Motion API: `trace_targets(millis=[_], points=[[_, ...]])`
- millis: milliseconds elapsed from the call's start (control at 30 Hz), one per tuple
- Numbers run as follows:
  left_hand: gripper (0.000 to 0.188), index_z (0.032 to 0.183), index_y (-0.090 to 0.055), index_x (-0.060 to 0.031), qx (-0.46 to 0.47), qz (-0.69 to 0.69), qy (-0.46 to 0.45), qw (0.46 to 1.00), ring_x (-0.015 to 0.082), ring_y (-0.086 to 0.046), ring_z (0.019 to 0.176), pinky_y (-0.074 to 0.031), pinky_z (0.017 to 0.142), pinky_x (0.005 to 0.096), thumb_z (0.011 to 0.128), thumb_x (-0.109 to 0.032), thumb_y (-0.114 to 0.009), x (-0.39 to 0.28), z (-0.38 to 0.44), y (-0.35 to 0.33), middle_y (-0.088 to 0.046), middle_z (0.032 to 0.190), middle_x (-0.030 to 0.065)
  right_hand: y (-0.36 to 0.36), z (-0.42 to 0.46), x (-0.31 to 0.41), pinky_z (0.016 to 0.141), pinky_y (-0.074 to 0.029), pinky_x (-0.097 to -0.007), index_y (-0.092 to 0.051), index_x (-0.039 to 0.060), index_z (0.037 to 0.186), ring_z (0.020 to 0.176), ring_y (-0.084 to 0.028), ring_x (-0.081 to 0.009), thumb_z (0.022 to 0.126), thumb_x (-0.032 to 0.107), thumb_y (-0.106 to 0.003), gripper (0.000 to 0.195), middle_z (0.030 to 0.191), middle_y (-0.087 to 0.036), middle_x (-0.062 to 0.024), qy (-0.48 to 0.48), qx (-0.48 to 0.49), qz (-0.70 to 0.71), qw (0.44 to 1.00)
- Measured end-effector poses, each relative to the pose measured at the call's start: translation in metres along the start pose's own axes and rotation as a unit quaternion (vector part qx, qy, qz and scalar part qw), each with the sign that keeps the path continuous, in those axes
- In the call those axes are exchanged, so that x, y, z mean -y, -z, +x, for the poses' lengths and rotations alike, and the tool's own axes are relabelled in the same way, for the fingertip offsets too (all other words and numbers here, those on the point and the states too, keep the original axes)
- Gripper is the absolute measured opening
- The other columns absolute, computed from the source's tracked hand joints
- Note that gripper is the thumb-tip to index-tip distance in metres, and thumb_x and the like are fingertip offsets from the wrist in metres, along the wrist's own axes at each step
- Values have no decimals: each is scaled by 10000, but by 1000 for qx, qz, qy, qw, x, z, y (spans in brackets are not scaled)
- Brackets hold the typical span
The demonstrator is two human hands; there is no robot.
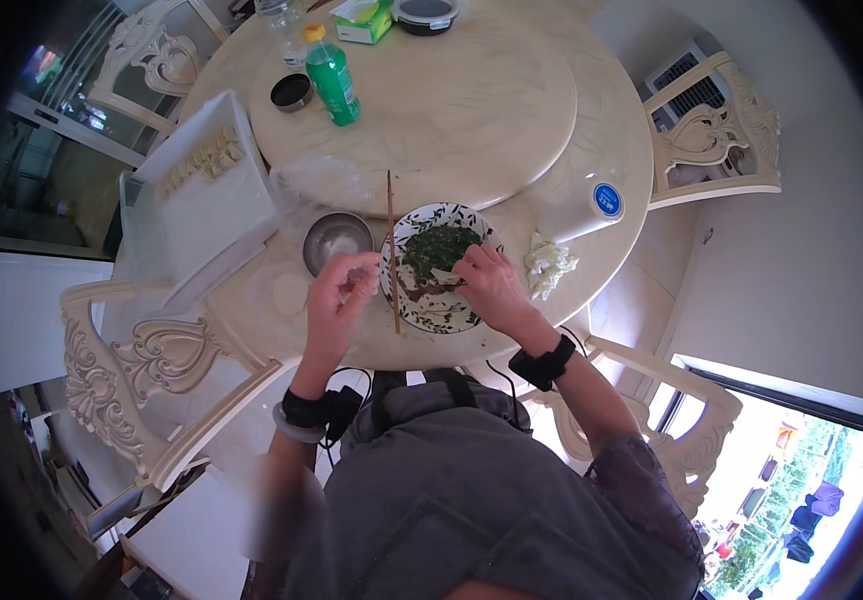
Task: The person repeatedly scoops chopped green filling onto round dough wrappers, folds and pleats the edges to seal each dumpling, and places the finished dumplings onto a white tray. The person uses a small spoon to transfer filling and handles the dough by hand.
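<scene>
My left hand [345, 289] is beside the metal bowl [339, 241], its fingers loosely curled and nothing visible in them. Over the right side of a white plate with a dark leaf pattern [446, 324] is my right hand [493, 289]. Its fingertips are bent down beside a small pale piece [444, 277]; whether they grip it cannot be made out. Chopped dark green filling [439, 246] is heaped on the plate, with something brownish at its lower edge. Wooden chopsticks [393, 255] lie across the plate's left rim. Something pale is inside the bowl.
A white tray [213, 214] at left holds several dumplings [206, 161]. Thin clear plastic [326, 180] lies nearby. Farther back stand a green bottle [332, 79], a black lid [292, 92] and a tissue box [364, 22]. At right are a white roll [581, 212] and crumpled paper [549, 264].
</scene>
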State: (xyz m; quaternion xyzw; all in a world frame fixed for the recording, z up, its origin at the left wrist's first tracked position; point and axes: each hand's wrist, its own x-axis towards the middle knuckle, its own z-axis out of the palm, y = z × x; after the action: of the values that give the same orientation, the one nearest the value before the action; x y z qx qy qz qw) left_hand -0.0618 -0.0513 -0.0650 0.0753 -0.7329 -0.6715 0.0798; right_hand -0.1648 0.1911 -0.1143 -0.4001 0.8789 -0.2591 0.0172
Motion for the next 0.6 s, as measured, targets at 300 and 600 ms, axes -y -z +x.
trace_targets(millis=[300, 600], points=[[201, 1155, -654, -28, 1, -32, 61, 998, 98, -604, 830, -498, 749, 251, 962, -68, -619, 26, -31, -16, -644, 997, 36, -42, 17, -19, 769, -462, -358, -643, 80, 851, 890, -574, -248, 684, 71, -746, 197, 867, -557, -69, 70, 78, -144, 984], [399, 1276, -582, -28, 16, 40, -58, 997, 150, -609, 871, -505, 770, 293, 887, -1, -667, 4, -18, -44, -613, 1055, 79, 24, 2, 2, 798, -512, -338, -618, 34, 1026, 798, -615, -168, 971, 114, -635, 98, 959, -663, -42, -255, 23, 759, 598]])
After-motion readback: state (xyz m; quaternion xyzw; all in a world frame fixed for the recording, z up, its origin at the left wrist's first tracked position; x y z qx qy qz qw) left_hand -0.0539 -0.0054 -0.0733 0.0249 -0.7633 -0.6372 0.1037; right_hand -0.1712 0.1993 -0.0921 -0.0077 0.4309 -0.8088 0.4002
